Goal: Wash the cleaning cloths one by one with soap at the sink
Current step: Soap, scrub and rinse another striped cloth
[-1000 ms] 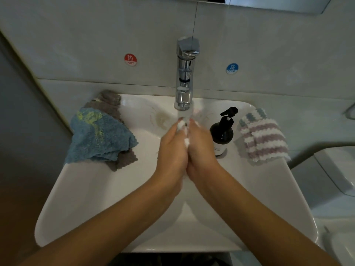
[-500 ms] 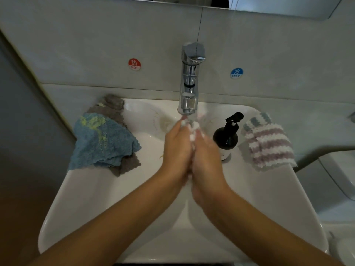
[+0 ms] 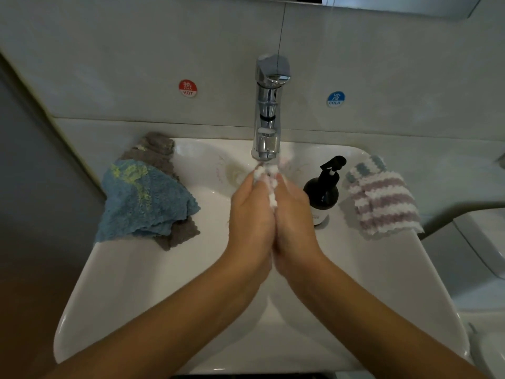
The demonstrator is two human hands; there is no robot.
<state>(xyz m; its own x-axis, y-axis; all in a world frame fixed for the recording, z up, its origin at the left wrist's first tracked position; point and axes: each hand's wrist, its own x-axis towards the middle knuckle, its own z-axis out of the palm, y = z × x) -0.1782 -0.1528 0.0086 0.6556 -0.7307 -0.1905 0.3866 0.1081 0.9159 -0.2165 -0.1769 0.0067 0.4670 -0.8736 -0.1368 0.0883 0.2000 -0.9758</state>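
Hands barely shifted since a second ago, so we keep left hand [image 3: 250, 214] and right hand [image 3: 296, 214] fingers clamped on the white cloth [image 3: 269, 184] mid-frame, rubbing it under the tap [image 3: 267, 110].

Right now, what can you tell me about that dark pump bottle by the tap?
The soap bottle is dark, glossy and round-bodied, with a black pump head whose nozzle points up and right. It stands upright on the white sink rim, between the right hand and the striped cloth. Nothing grips it.
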